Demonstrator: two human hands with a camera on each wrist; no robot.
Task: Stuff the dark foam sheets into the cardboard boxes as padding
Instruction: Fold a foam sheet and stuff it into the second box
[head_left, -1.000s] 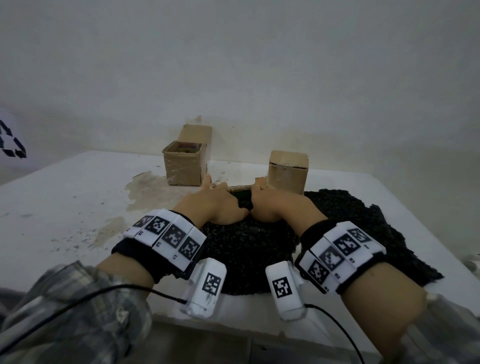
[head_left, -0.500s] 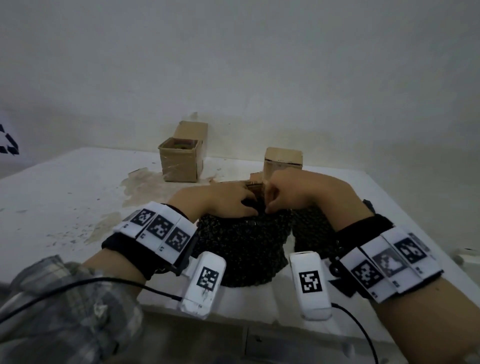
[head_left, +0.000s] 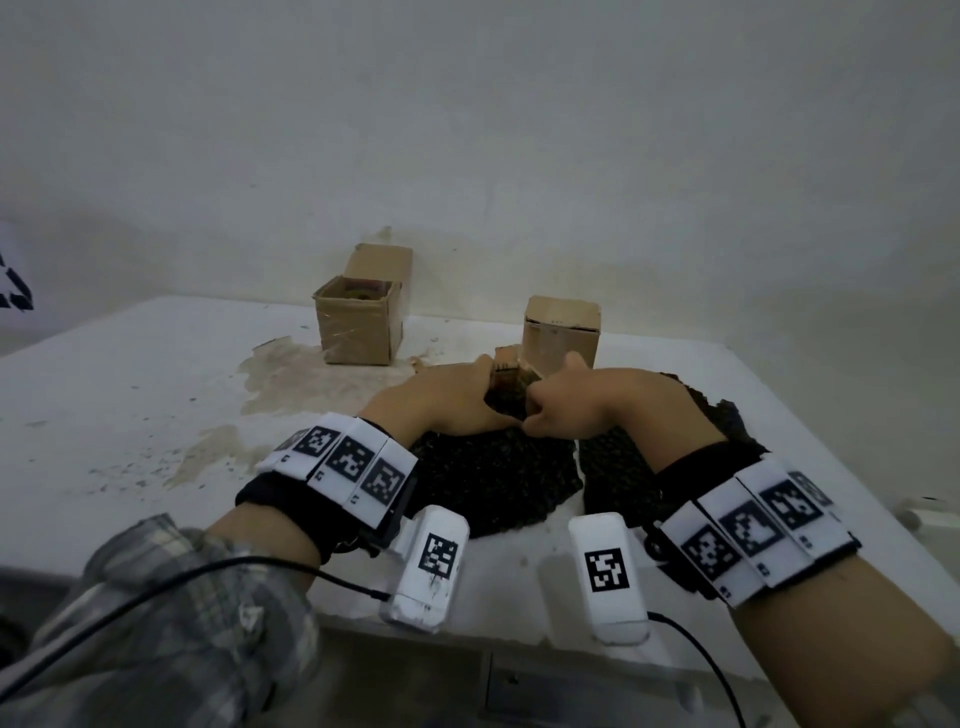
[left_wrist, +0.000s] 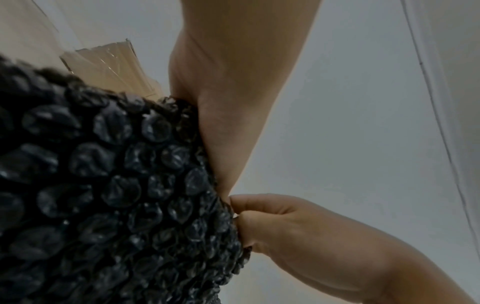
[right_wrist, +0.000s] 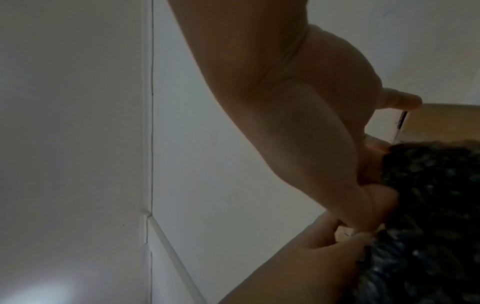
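Observation:
A dark bubbled foam sheet (head_left: 493, 478) lies on the white table (head_left: 130, 395) in front of me, with its far edge bunched up between my hands. My left hand (head_left: 467, 410) and right hand (head_left: 550, 410) both pinch that edge, knuckles almost touching. The sheet (left_wrist: 103, 185) fills the left wrist view, where my left hand (left_wrist: 233, 92) and right hand (left_wrist: 298, 226) grip it. Just beyond the hands a small cardboard box (head_left: 506, 366) peeks out, mostly hidden. More dark foam (head_left: 623, 467) lies under my right forearm.
An open taped cardboard box (head_left: 358, 327) stands at the back left. A second cardboard box (head_left: 561, 332), its top flap down, stands behind my right hand. A brown stain (head_left: 270, 374) marks the table. The table's front edge runs just below my wrists.
My hands lifted from pressing the flat sheet, gathered its far edge and now hold it bunched near the small box. The right arm swung outward.

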